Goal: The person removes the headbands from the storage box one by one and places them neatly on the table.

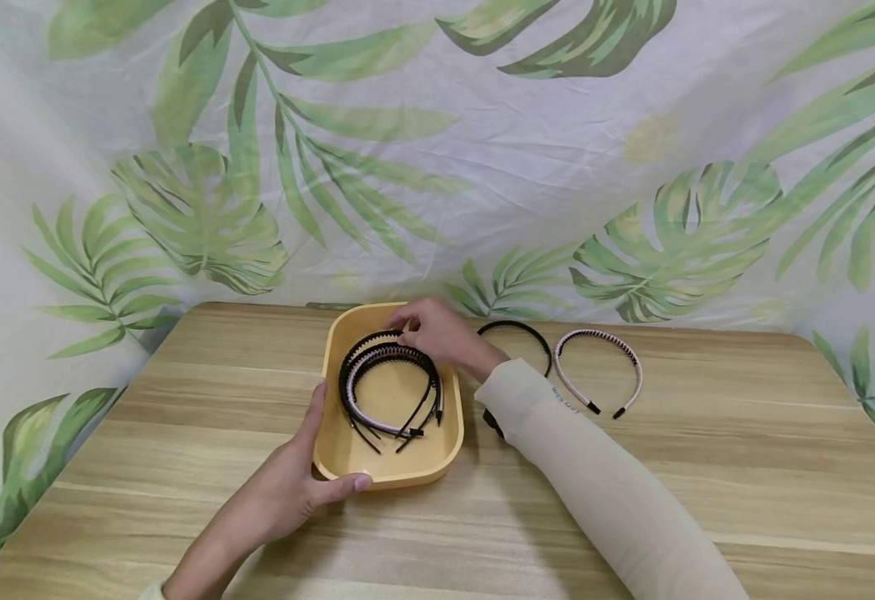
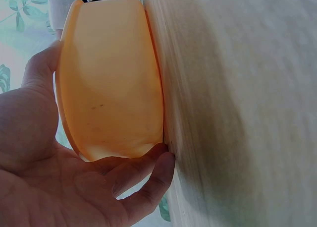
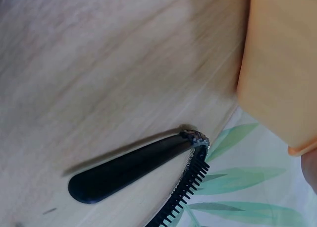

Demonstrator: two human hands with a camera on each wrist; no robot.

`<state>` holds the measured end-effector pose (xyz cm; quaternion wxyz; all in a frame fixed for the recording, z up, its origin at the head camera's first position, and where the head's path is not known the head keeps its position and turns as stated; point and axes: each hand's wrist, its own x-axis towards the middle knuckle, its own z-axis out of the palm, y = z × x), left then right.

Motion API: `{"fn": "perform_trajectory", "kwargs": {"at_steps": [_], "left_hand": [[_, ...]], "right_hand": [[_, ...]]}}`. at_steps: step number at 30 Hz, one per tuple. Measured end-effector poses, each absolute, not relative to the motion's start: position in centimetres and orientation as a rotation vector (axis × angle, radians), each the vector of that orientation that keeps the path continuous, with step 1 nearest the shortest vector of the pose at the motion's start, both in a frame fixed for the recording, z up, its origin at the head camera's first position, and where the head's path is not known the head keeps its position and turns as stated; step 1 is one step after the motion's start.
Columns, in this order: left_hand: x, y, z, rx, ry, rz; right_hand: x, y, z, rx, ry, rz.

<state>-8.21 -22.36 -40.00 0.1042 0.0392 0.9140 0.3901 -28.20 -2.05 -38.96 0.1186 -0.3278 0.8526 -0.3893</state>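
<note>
My left hand (image 1: 287,479) grips the near left corner of an orange-yellow plastic bin (image 1: 417,478), thumb along the front rim. In the left wrist view, its fingers curl against the lower edge of the bin (image 2: 111,63). Inside lie several overlapping toothed headbands: black headbands (image 1: 345,379) and a lilac headband (image 1: 353,393), open ends toward me. Over the bin's far rim reaches my right hand (image 1: 441,333), thumb and fingers pinching the top of a black headband. The right wrist view shows only a sliver of that hand at its right edge.
On the wooden table (image 1: 745,450), right of the bin, lie a black headband (image 1: 518,324), partly hidden by my right arm, and a lilac headband (image 1: 638,362). A leaf-print cloth (image 1: 527,167) hangs behind the table.
</note>
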Motion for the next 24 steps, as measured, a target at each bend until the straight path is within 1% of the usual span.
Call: {"fn": "perform_trajectory", "kwargs": {"at_steps": [5, 16, 24], "left_hand": [[-8.23, -22.36, -39.98, 0.113, 2.691, 1.154], [-8.20, -22.31, -39.99, 0.102, 2.694, 1.147], [-8.14, -22.32, -40.07, 0.109, 2.695, 1.164]], "right_hand": [[-28.20, -1.93, -38.91, -0.930, 2.479, -1.158], [-28.22, -1.82, -38.81, -0.967, 2.478, -1.184], [-27.88, -1.59, -38.35, -0.875, 2.445, -1.244]]}}
